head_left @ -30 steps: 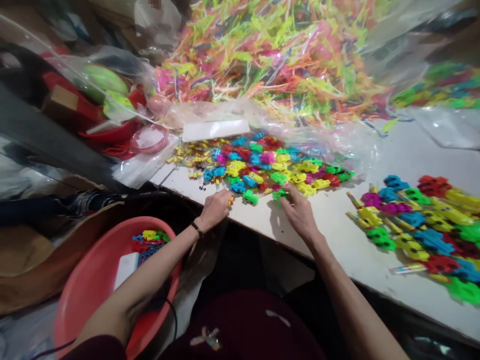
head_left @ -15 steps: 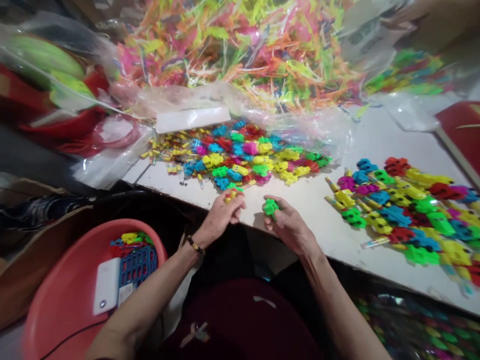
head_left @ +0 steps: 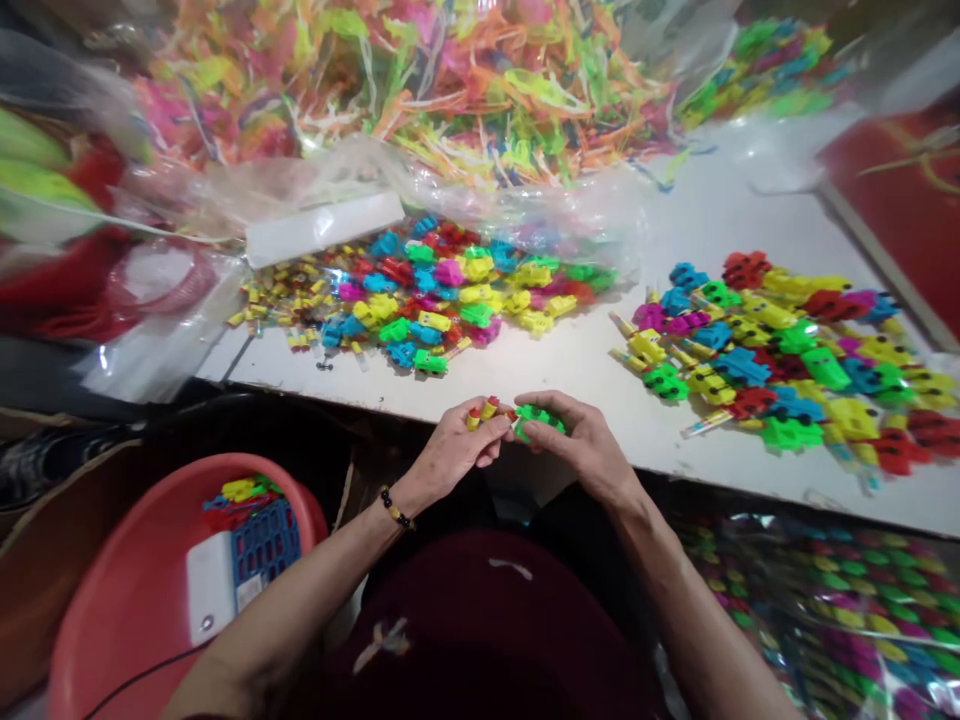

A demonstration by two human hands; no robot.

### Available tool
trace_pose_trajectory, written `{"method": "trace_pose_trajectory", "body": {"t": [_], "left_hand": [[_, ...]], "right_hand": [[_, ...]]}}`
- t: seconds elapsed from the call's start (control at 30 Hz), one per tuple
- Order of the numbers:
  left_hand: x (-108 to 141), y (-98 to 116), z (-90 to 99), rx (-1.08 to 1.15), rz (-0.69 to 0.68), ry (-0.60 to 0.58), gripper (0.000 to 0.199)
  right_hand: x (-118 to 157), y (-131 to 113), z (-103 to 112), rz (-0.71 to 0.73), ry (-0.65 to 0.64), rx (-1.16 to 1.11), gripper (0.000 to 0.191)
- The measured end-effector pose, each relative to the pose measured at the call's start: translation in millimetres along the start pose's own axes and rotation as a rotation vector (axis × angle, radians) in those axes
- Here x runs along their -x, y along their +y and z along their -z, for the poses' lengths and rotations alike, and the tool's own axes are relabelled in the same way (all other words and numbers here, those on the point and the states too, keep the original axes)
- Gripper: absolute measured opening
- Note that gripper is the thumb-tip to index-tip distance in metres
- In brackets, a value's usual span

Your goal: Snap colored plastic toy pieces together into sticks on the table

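My left hand (head_left: 448,455) is closed around several small yellow tubes (head_left: 488,406) with red ends, which stick up from the fingers. A green toy car (head_left: 538,415) is gripped between the thumb and fingers of my right hand (head_left: 592,447). Both hands meet in front of the table's near edge. One tube, pinched in my left fingertips, points at the near end of the green car; whether it has gone in I cannot make out. Beyond my hands lies a pile of coloured toy cars (head_left: 424,285), with more small yellow tubes (head_left: 289,290) at its left.
Toy cars with clear tubes (head_left: 750,360) lie on the right of the white table (head_left: 555,375). Plastic bags of bright pieces (head_left: 420,80) fill the back. A pink basin (head_left: 112,570) holding a white device (head_left: 210,585) stands lower left. A red box (head_left: 900,200) sits at the right.
My hands have come together, bringing the green car against a tube from my left hand. The view has shifted, so the table's contents sit further left and higher.
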State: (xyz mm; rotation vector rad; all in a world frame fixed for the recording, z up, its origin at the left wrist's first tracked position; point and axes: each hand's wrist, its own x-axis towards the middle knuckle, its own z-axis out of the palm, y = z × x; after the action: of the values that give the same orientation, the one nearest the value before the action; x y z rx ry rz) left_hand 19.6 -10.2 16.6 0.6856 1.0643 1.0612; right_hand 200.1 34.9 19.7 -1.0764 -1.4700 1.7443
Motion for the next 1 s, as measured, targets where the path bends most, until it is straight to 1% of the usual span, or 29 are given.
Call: {"method": "trace_pose_trajectory", "body": {"t": [0.13, 0.17, 0.23, 0.33, 0.43, 0.57, 0.67, 0.87, 1.0], "left_hand": [[-0.3, -1.3, -4.0, -0.025, -0.002, -0.001, 0.039], [-1.0, -1.9, -4.6, -0.032, -0.005, 0.001, 0.037], [-2.5, -2.9, -5.5, -0.054, -0.001, 0.002, 0.035], [-3.7, -3.4, -6.6, -0.116, 0.038, -0.014, 0.036], [-3.7, -3.7, -7.2, -0.183, 0.092, -0.017, 0.037], [-3.0, -5.8, -6.5, -0.207, 0.125, -0.017, 0.035], [-1.2, -8.3, -5.5, -0.251, 0.085, -0.036, 0.028], [4.8, -8.5, -5.7, -0.471, -0.066, -0.017, 0.021], [4.7, -6.3, -6.0, -0.536, -0.100, -0.018, 0.020]], "right_hand": [[5.4, 2.4, 9.0, -0.028, -0.059, -0.125, 0.043], [6.6, 2.9, 11.1, -0.029, -0.069, -0.122, 0.042], [8.5, 3.1, 14.7, 0.000, -0.073, -0.029, 0.039], [10.1, 2.0, 17.5, 0.080, -0.053, 0.122, 0.035], [10.4, 1.8, 17.6, 0.105, -0.052, 0.119, 0.032], [8.7, 5.7, 19.0, 0.070, -0.034, 0.161, 0.033], [6.4, 8.9, 22.2, 0.085, -0.080, 0.204, 0.032], [5.2, 10.8, 23.3, 0.168, -0.134, 0.240, 0.024], [5.5, 16.6, 20.5, 0.232, -0.153, 0.250, 0.018]]}}
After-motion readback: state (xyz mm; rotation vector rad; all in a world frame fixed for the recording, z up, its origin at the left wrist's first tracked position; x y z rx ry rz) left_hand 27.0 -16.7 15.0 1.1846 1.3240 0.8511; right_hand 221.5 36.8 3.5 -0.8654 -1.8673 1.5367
